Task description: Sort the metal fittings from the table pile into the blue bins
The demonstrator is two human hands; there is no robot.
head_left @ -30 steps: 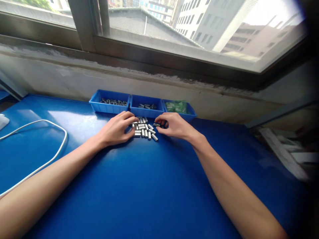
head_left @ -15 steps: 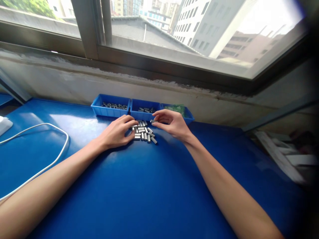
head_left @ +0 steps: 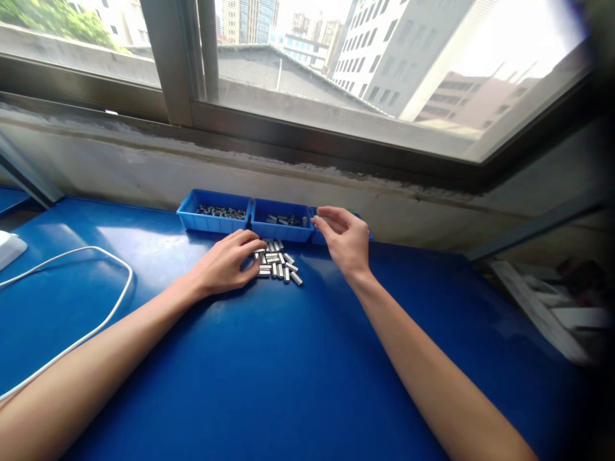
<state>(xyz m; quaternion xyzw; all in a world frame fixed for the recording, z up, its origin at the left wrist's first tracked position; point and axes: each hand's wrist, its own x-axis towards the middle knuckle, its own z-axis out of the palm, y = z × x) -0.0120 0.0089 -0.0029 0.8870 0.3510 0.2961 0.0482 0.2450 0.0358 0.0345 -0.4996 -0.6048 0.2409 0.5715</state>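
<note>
My left hand [head_left: 227, 262] rests on the table at the left edge of a loose pile of metal hex standoffs [head_left: 280, 271]. Its thumb and fingers are apart and curved about the nearest pieces, partly hiding them. My right hand [head_left: 346, 242] is raised over the right end of the row of bins, thumb and forefinger slightly parted. Just left of those fingertips, a small grey piece [head_left: 304, 221] shows at the right side of the middle blue bin [head_left: 281, 232]; whether it lies there or is falling is unclear. More metal pieces lie inside that bin.
The left blue bin [head_left: 211, 222] holds many small metal parts. My right hand mostly hides the right blue bin [head_left: 318, 238]. A white cable [head_left: 125, 282] loops across the blue table [head_left: 269, 371] at left. Behind the bins stand a wall and a window frame [head_left: 336, 142].
My right hand has moved from beside the pile, where it pinched a standoff, up and right to the bins. The standoff has left its fingers. My left hand stays at the pile.
</note>
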